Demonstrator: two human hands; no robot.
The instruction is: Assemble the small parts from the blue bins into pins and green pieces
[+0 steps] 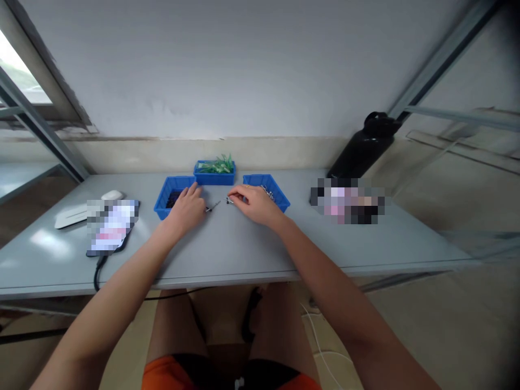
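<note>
My left hand (189, 207) lies over the right side of a blue bin (160, 208) that holds small dark pieces (174, 198). Its fingers are stretched out and a little apart, with the thumb mostly hidden. Beside it, a thin metal piece with a dark end (213, 206) sits at the table surface; whether the hand touches it is unclear. My right hand (255, 203) is closed in a pinch, thumb against fingers, on a small metal piece (229, 201), too small to name exactly. Behind that hand stands another blue bin (282, 201) with shiny metal parts (267, 192).
A third blue bin (215, 179) with green strips (221, 164) stands by the wall. At left are a phone (116, 227) on a black cable, a white mouse (112, 195) and a pale flat object (73, 218). A black bottle (361, 149) and a blurred-out item (347, 201) are at right.
</note>
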